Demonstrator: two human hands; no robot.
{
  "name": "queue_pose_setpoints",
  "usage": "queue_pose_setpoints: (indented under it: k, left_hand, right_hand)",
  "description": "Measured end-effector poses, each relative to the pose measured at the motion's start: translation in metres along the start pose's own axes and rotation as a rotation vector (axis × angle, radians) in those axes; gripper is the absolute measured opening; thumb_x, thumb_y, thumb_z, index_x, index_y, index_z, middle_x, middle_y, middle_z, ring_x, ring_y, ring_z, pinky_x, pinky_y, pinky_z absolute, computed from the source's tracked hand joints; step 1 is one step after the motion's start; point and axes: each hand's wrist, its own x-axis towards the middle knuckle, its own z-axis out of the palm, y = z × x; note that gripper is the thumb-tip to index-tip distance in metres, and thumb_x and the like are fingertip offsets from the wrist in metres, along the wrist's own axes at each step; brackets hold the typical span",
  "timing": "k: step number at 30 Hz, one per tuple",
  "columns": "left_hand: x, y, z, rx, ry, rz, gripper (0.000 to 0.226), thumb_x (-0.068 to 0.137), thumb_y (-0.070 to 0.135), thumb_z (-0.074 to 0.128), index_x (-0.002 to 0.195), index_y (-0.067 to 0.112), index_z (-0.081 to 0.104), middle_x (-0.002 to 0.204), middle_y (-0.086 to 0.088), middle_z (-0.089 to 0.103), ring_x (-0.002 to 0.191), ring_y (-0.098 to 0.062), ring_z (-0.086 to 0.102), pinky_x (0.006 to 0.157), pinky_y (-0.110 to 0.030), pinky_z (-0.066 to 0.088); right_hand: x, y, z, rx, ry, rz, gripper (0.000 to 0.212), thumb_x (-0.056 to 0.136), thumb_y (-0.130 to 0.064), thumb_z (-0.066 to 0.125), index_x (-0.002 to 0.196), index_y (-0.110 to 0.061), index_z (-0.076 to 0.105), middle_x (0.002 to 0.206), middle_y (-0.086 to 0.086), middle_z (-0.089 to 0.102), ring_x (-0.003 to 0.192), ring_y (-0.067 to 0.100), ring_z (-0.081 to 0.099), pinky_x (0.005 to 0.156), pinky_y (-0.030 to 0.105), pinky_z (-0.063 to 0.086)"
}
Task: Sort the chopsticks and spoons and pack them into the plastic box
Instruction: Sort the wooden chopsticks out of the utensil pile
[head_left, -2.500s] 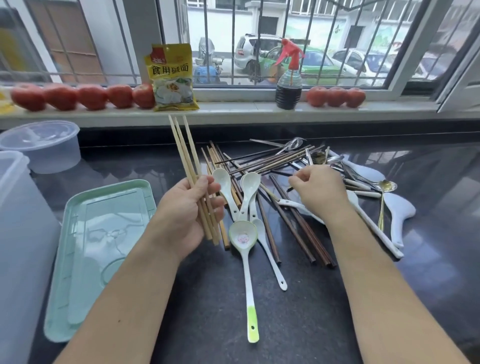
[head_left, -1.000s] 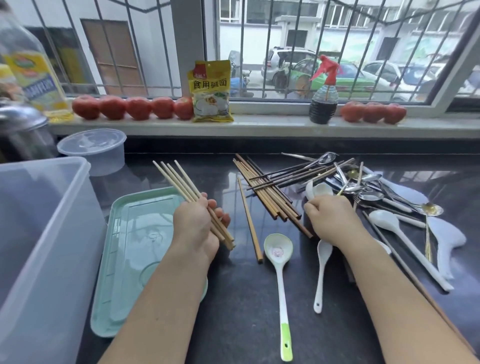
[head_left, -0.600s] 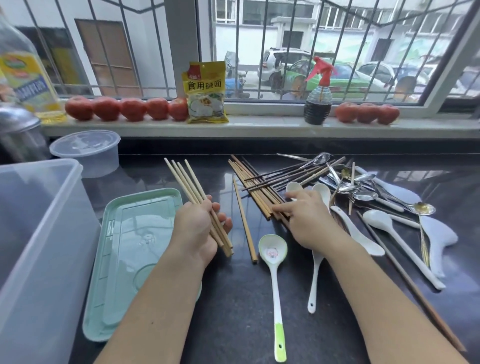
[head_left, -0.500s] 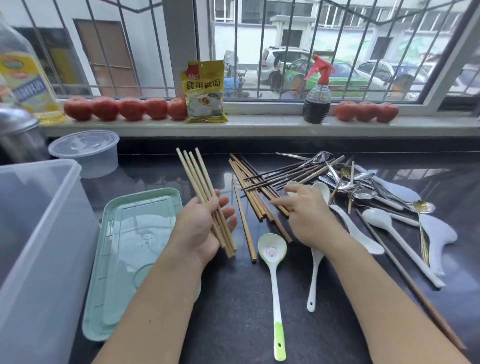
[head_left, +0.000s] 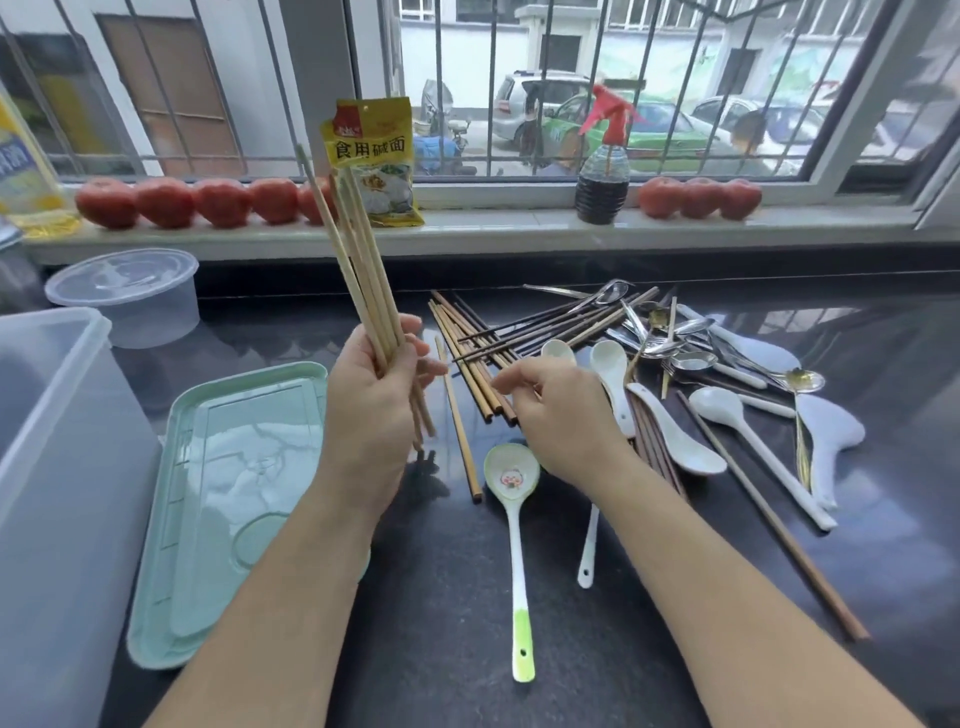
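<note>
Several pale bamboo chopsticks (head_left: 363, 270) form a bundle in the left hand (head_left: 376, 395), fingers and thumb curled round the lower part; thin, straight, light tan sticks, long axis near upright, tops leaning up-left in front of the yellow packet (head_left: 376, 161) on the sill, lower ends poking out below the palm above the black stone counter (head_left: 441, 623). Right hand (head_left: 563, 415) hovers low over the heap with fingers loosely bent, thumb and forefinger close together at a stick; cannot tell if it actually pinches one. Darker brown chopsticks (head_left: 467, 353) lie flat in a fan just left of that hand, running from far-left to near-right; one single brown chopstick (head_left: 460, 431) lies apart, pointing mostly toward the viewer. White ceramic spoon with green handle tip (head_left: 514, 519) lies bowl away, handle toward the viewer. More white ceramic spoons (head_left: 737, 441) and shiny metal spoons (head_left: 675, 343) tangle at right. Translucent plastic box (head_left: 57, 467) stands at far left, mint-green lid (head_left: 223, 499) flat beside it.
</note>
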Motion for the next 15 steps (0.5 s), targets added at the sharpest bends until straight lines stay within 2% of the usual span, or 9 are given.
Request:
queue_pose_setpoints:
  k: [2, 4, 7, 9, 10, 12, 13, 15]
  left_hand:
    - [-0.003, -0.01, 0.003, 0.215, -0.013, 0.158, 0.018, 0.109, 0.009, 0.042, 0.108, 0.023, 0.053, 0.093, -0.004, 0.067, 0.087, -0.02, 0.072, 0.087, -0.036, 0.059]
    - [-0.007, -0.021, 0.004, 0.312, -0.007, 0.215, 0.019, 0.11, 0.012, 0.039, 0.109, 0.028, 0.047, 0.094, -0.003, 0.068, 0.088, -0.019, 0.071, 0.081, -0.033, 0.058]
    - [-0.008, -0.025, 0.01, 0.363, 0.034, 0.128, 0.014, 0.11, 0.012, 0.038, 0.112, 0.023, 0.046, 0.094, -0.005, 0.068, 0.082, -0.02, 0.068, 0.051, -0.013, 0.049]
    - [-0.005, -0.025, 0.009, 0.325, 0.074, -0.007, 0.012, 0.11, 0.012, 0.037, 0.111, 0.016, 0.048, 0.097, -0.011, 0.067, 0.085, -0.026, 0.07, 0.045, -0.014, 0.048]
    - [-0.005, -0.024, 0.008, 0.292, 0.1, -0.048, 0.013, 0.111, 0.013, 0.035, 0.111, 0.016, 0.048, 0.096, -0.012, 0.066, 0.086, -0.027, 0.07, 0.047, -0.019, 0.052]
    - [-0.004, -0.018, 0.007, 0.261, 0.138, -0.043, 0.014, 0.112, 0.016, 0.034, 0.112, 0.016, 0.048, 0.091, -0.009, 0.063, 0.083, -0.027, 0.071, 0.065, -0.034, 0.061]
    - [-0.005, -0.013, 0.007, 0.245, 0.134, -0.044, 0.014, 0.112, 0.017, 0.034, 0.112, 0.016, 0.048, 0.088, -0.008, 0.062, 0.082, -0.028, 0.071, 0.07, -0.036, 0.061]
    - [-0.012, -0.004, 0.011, 0.092, 0.065, -0.111, 0.014, 0.112, 0.016, 0.035, 0.11, 0.016, 0.048, 0.083, -0.008, 0.06, 0.076, -0.03, 0.068, 0.067, -0.034, 0.062]
  right_hand:
    - [0.0, 0.0, 0.0, 0.01, 0.022, 0.001, 0.03, 0.096, -0.005, 0.052, 0.104, -0.016, 0.078, 0.1, -0.004, 0.074, 0.092, 0.008, 0.065, 0.084, 0.021, 0.053]
    - [0.0, 0.002, 0.0, 0.023, 0.03, 0.015, 0.031, 0.094, -0.005, 0.051, 0.103, -0.016, 0.079, 0.097, -0.003, 0.074, 0.09, 0.01, 0.066, 0.082, 0.024, 0.053]
    - [-0.001, 0.007, 0.0, 0.026, -0.002, 0.057, 0.032, 0.093, -0.005, 0.049, 0.104, -0.016, 0.078, 0.099, -0.001, 0.074, 0.091, 0.01, 0.065, 0.081, 0.025, 0.054]
    - [0.0, 0.004, -0.003, 0.02, 0.007, 0.066, 0.032, 0.094, -0.005, 0.049, 0.107, -0.014, 0.077, 0.102, 0.0, 0.074, 0.095, 0.011, 0.065, 0.085, 0.028, 0.055]
    - [-0.001, 0.002, -0.007, 0.003, 0.036, 0.075, 0.031, 0.095, -0.007, 0.049, 0.108, -0.014, 0.076, 0.104, 0.001, 0.074, 0.097, 0.013, 0.065, 0.086, 0.03, 0.055]
    - [-0.002, 0.001, -0.028, -0.072, 0.091, 0.128, 0.028, 0.096, -0.012, 0.05, 0.111, -0.018, 0.074, 0.107, 0.002, 0.073, 0.101, 0.018, 0.063, 0.086, 0.032, 0.052]
    - [-0.003, 0.004, -0.045, -0.139, 0.089, 0.177, 0.026, 0.096, -0.015, 0.051, 0.11, -0.021, 0.072, 0.107, 0.001, 0.072, 0.101, 0.021, 0.062, 0.084, 0.031, 0.05]
    - [-0.013, 0.017, -0.088, -0.32, 0.036, 0.315, 0.02, 0.093, -0.02, 0.054, 0.1, -0.026, 0.071, 0.105, 0.0, 0.07, 0.099, 0.023, 0.062, 0.08, 0.03, 0.047]
